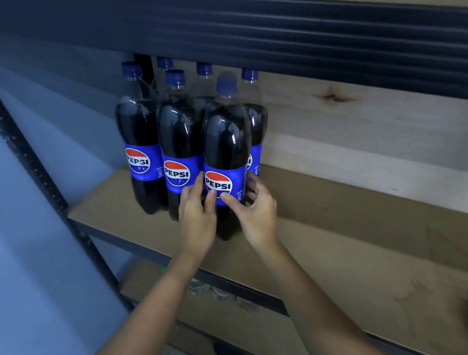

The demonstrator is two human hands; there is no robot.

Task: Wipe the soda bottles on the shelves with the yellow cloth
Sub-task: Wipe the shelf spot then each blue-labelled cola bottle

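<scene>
Two hands on one bottle. Left hand point(197, 216) reaches from below, fingers laid along the left side of the front-right Pepsi bottle point(225, 154), thumb on its blue label near the logo. Right hand point(258, 210) comes from the right, thumb on the label front, fingers curled around the bottle's right and rear side. Both hands wrap it at label height. No cloth seen in either hand.

Bottle stands upright on the wooden shelf board point(334, 242), at the front of a cluster. Just left, touching or nearly so: middle front Pepsi bottle point(177, 144), then left front Pepsi bottle point(140, 135). Behind them three more blue-capped bottles, one rear right bottle point(253, 116) partly hidden. All hold dark cola.

Dark metal beam point(240, 30) of the upper shelf crosses overhead. Black perforated upright point(35, 165) runs diagonally at left. Lower shelf point(160, 290) shows beneath, with blurred clear glass items point(222, 292).
</scene>
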